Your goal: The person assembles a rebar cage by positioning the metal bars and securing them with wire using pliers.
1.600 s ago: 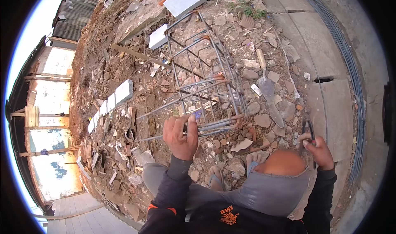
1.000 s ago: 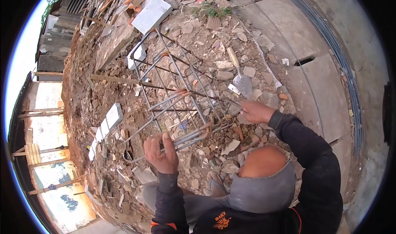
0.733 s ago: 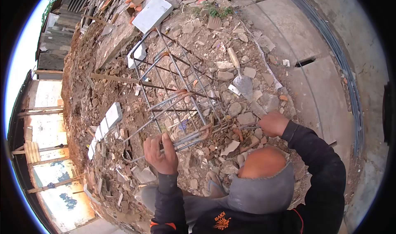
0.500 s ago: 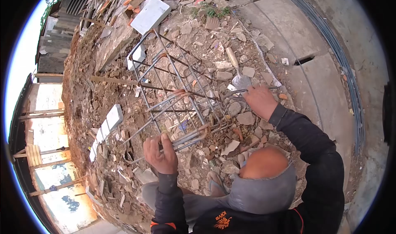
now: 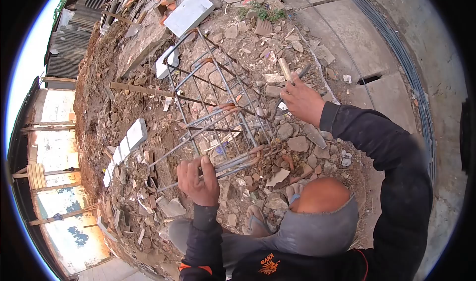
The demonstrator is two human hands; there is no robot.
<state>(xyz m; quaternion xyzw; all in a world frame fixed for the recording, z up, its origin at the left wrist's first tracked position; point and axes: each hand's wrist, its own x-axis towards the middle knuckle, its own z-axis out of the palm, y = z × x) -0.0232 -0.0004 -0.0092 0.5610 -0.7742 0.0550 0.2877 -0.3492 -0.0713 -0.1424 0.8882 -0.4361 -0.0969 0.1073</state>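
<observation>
A rebar cage [image 5: 225,107] of long steel rods and bent stirrups stands on the rubble in front of me. My left hand [image 5: 199,180] is closed around rods at its near left corner. On the right, my right hand [image 5: 303,101] is curled round the pale handle of a trowel [image 5: 285,70]. The handle's top sticks out past my fingers; its lower part is hidden. Below that hand shows a grey, pointed flat piece [image 5: 316,136], perhaps the trowel's blade. Dark metal bars lie beside and partly beneath the hand; I cannot make out their kind.
Broken brick and stone cover the sloping ground. White blocks [image 5: 189,13] lie beyond the cage and at left [image 5: 126,144]. A wooden strip [image 5: 141,89] reaches into the cage. Concrete slabs [image 5: 342,26] and a bundle of long rods [image 5: 396,58] run along the right.
My right hand has moved up and left from the dark metal bars to the trowel handle. The trowel's blade no longer shows where it lay. My left hand keeps its hold, and the view shifts slightly.
</observation>
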